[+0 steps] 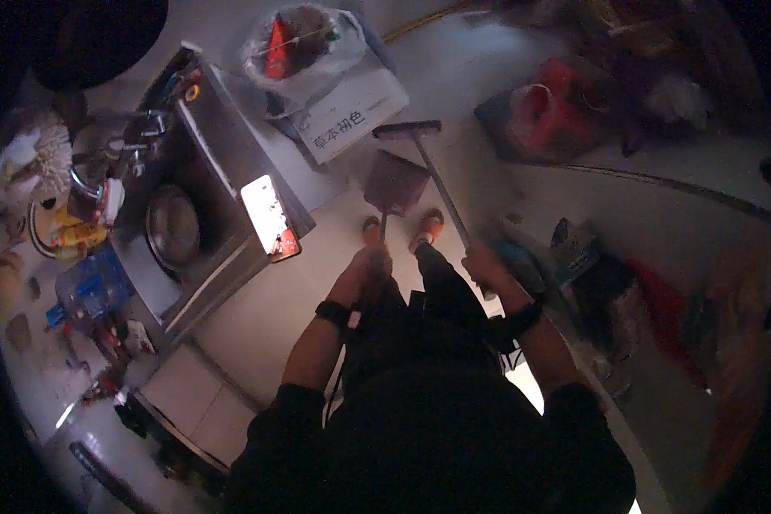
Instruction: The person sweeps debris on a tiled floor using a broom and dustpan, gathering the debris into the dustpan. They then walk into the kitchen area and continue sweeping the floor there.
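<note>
My left hand (pixel 367 266) is closed round the upright handle of a dustpan (pixel 395 182), whose dark pan is at floor level just beyond my feet. In my right hand (pixel 488 266) is the long grey handle of a floor broom (pixel 408 130); its wide, dark head lies beyond the dustpan, near a cardboard box (pixel 347 122). The broom head and the pan are apart. Dim light and blur hide the bristles and whatever the pan may hold.
To the left, a phone with a bright screen (pixel 270 218) lies at the edge of a counter with a sink and round metal pan (pixel 173 228). A lined bin (pixel 305 48) holding something red stands beyond the box. Red bags (pixel 556 109) are at right, with clutter nearer me.
</note>
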Available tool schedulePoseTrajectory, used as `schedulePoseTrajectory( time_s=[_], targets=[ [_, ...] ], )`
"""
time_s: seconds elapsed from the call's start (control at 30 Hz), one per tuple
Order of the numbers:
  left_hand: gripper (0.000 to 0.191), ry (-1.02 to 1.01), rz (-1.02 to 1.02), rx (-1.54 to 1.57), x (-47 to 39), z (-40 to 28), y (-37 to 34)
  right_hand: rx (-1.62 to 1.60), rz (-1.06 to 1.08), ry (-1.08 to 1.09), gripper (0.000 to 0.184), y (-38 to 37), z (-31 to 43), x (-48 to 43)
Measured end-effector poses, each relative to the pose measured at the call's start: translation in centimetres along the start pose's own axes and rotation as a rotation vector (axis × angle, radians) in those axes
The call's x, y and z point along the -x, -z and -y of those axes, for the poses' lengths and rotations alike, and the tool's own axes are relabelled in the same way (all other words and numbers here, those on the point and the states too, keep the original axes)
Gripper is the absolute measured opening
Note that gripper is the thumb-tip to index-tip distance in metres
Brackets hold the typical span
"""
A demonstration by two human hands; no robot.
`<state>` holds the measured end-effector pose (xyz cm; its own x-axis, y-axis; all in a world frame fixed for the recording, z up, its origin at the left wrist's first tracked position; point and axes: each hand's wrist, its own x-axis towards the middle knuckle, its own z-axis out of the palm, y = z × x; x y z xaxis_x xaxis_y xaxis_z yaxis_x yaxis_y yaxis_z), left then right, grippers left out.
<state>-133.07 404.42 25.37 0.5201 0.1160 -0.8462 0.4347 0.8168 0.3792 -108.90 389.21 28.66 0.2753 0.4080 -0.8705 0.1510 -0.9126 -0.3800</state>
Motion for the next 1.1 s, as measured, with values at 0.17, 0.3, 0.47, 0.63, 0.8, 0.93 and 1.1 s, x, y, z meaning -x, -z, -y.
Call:
schedulePoseTrajectory(
  time_s=[0.17,0.3,0.47,0.63,0.8,0.93,1.1],
  targets=[
    [0.037,-0.269,0.358,0.623,2.5,1.4,0.2,0.320,-0.127,0.460,0.043,-1.0,1.3,-6.4],
    [0.036,-0.334,0.463,0.728,2.0,2.8,0.5,0.596,-0.062,0.486,0.047,-1.8,3.0,-9.8],
    [0.031,-0.323,0.167,0.581,1.7,5.0,1.0,0.699,0.006,0.500,0.055,1.0,-1.7,-9.0],
    [0.028,-0.211,0.227,0.619,0.1,6.2,1.5,0.611,0.055,0.470,0.055,5.3,-3.4,-2.4],
    [0.028,-0.180,-0.012,0.380,2.8,5.9,0.7,0.021,0.299,-0.080,0.051,8.8,-2.5,0.9],
    [0.034,-0.285,-0.057,0.347,4.2,4.7,-0.3,-0.179,0.313,-0.099,0.035,10.1,-3.2,0.1],
    [0.043,-0.249,0.041,0.243,2.7,2.8,-1.5,-0.543,0.276,-0.115,0.014,4.0,0.8,2.4]
  ],
)
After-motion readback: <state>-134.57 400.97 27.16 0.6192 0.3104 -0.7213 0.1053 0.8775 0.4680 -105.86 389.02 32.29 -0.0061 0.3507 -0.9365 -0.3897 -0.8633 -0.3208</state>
